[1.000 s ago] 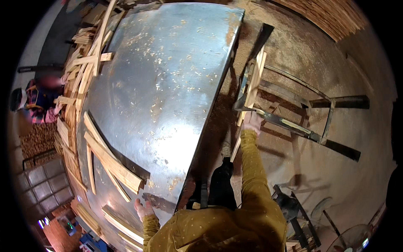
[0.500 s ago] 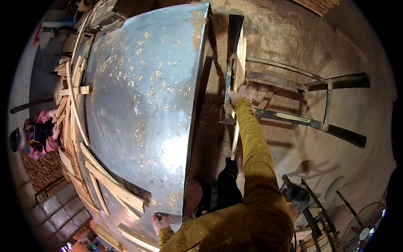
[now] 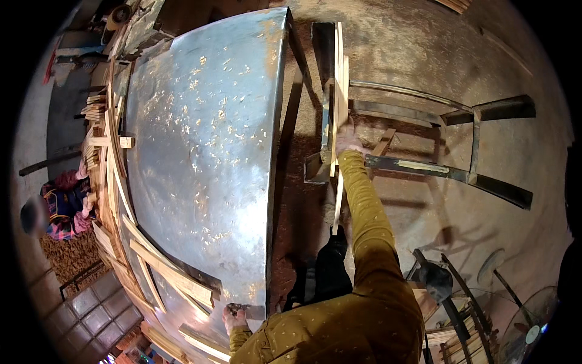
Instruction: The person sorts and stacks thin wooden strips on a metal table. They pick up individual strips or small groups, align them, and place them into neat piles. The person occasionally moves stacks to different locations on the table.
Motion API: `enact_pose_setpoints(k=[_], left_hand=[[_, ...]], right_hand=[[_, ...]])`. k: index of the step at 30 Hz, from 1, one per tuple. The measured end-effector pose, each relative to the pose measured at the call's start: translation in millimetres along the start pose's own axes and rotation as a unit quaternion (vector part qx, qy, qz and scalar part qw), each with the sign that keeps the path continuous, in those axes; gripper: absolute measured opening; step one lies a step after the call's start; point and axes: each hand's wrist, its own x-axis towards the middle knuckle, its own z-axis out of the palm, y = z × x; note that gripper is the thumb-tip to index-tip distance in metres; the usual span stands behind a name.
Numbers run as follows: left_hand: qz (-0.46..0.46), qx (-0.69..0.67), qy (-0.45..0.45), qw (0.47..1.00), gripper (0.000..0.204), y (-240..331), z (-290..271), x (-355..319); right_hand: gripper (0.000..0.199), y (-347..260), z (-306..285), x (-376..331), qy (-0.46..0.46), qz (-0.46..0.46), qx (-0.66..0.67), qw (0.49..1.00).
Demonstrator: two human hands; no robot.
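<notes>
Stretched far forward, my right hand [image 3: 348,141] is closed around pale, narrow wooden strips [image 3: 342,100], which lie lengthwise along the end of a dark metal frame stand [image 3: 325,109]. Its fingers are partly hidden by the hand and the wood. Another thin strip [image 3: 337,206] runs below that hand toward my dark-clad leg. At the near edge of the metal-topped table [image 3: 206,151], my left hand [image 3: 235,316] is curled by a small dark thing, whose kind I cannot make out.
Wood shavings dot the tabletop. Long wooden pieces [image 3: 176,276] lie along its left side, where a person [image 3: 66,203] sits beyond. The stand's legs [image 3: 503,109] reach right. A round-headed dark stand [image 3: 435,276] and a fan [image 3: 530,333] are at lower right.
My right hand has moved slightly toward me and left. The strips at it have shifted, and one now stands apart from the others. My left hand stays at the table edge.
</notes>
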Motion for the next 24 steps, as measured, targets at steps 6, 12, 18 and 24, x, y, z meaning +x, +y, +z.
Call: enact_pose_setpoints(k=[6, 12, 18, 24], left_hand=[[-0.038, -0.211, 0.142, 0.966, 0.033, 20.8, -13.2, -34.0], [-0.069, -0.161, 0.231, 0.957, 0.044, 31.0, -84.4, 17.0], [-0.332, -0.157, 0.154, 0.917, 0.1, -106.9, -86.6, 63.1], [-0.145, -0.065, 0.063, 0.985, 0.104, -110.5, -38.6, 86.8]], right_hand=[[0.055, -5.5, -7.4, 24.5, 0.112, -0.111, -0.079, 0.984], [0.047, 17.9, -63.5, -62.9, 0.364, -0.387, 0.176, 0.829], [0.054, -27.1, 38.5, -286.1, 0.066, -0.511, 0.356, 0.78], [0.116, -122.9, 291.8, -515.8, -0.087, -0.544, -0.335, 0.765]])
